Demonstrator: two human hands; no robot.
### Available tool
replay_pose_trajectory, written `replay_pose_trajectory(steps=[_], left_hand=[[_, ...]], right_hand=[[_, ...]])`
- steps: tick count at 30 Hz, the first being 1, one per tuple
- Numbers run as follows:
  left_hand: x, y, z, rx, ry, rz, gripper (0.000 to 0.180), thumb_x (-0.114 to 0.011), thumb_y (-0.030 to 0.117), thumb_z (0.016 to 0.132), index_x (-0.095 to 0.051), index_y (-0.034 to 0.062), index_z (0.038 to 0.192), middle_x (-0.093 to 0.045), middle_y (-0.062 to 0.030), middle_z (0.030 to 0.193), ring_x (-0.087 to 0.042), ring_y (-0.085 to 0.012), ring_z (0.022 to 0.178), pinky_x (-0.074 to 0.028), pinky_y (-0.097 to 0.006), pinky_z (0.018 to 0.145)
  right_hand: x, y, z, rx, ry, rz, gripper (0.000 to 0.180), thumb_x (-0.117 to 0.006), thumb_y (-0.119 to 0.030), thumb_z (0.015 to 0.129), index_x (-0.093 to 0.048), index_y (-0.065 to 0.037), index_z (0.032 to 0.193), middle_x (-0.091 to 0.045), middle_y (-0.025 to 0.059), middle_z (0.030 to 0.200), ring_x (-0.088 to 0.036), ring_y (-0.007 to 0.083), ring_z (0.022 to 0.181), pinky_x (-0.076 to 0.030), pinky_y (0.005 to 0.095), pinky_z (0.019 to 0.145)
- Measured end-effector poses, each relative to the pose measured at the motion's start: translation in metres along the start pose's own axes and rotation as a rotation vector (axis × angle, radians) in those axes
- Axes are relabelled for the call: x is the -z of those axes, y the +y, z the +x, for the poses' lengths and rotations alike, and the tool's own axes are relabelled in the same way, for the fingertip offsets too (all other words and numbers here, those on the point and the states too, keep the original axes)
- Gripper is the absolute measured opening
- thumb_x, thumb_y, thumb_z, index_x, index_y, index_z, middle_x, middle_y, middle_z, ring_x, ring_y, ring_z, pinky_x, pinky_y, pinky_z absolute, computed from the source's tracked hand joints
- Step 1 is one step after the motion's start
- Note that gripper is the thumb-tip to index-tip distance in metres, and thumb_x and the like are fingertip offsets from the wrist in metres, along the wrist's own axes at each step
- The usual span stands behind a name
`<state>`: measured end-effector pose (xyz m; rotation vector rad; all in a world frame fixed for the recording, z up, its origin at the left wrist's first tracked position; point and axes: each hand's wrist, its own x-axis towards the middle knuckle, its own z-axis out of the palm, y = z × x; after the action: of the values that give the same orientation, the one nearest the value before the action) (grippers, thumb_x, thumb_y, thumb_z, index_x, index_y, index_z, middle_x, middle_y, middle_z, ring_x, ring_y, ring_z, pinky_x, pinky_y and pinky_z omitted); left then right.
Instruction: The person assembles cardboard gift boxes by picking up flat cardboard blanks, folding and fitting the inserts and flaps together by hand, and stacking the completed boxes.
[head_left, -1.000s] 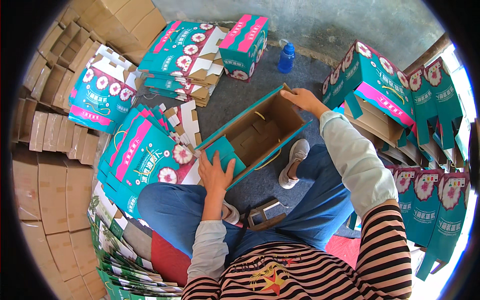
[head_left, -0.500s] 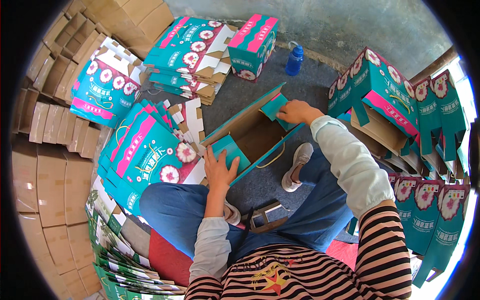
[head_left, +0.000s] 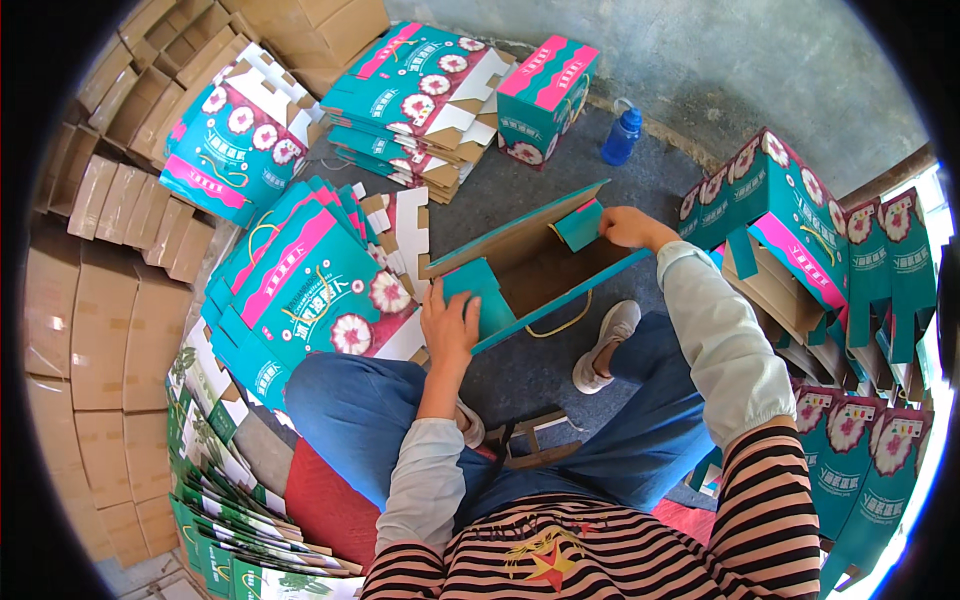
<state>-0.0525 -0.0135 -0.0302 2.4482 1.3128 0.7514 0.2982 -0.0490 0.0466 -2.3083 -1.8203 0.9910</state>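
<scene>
A teal gift box (head_left: 532, 278) lies between my hands with its top open, showing the brown inside. My left hand (head_left: 450, 322) rests on its left end, fingers spread over the teal end flap (head_left: 472, 290). At the far right end my right hand (head_left: 638, 229) is closed on the box edge, its fingers curled beside the other small flap (head_left: 579, 226). A yellow cord handle (head_left: 562, 318) hangs from the near side. My right fingertips are partly hidden.
Flat teal cartons (head_left: 318, 290) lie at my left, with another stack (head_left: 410, 90) behind. One closed box (head_left: 548, 98) stands near a blue bottle (head_left: 622, 137). Opened boxes (head_left: 775, 225) stand at right. Brown cartons (head_left: 105, 330) line the left side.
The view has shifted, so surroundings sit further right. My right hand has curled in at the box's right end; my left hand stays on the left flap.
</scene>
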Motion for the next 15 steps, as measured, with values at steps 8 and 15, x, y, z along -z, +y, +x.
replay_pose_trajectory(steps=[8,15], left_hand=[[0.039,0.031,0.03,0.099,0.307,-0.115,0.061,-0.069,0.022,0.072,-0.041,-0.0039,0.119,-0.044,-0.0218,0.122,-0.04,-0.0384,0.115,-0.033,-0.041,0.096],[0.055,0.029,0.05,0.007,-0.083,0.186,0.045,-0.072,0.022,0.067,-0.048,0.0036,0.1,-0.054,-0.0155,0.094,-0.054,-0.0337,0.09,-0.045,-0.041,0.074]], right_hand=[[0.003,0.031,0.002,-0.034,0.039,0.376,0.052,-0.043,-0.002,0.073,-0.042,-0.003,0.126,-0.054,0.0153,0.117,-0.049,0.0277,0.109,-0.038,0.0334,0.092],[-0.002,0.024,0.004,-0.043,0.141,0.448,0.054,-0.05,-0.009,0.077,-0.035,0.0,0.129,-0.053,0.0176,0.117,-0.049,0.0261,0.11,-0.038,0.0334,0.093]])
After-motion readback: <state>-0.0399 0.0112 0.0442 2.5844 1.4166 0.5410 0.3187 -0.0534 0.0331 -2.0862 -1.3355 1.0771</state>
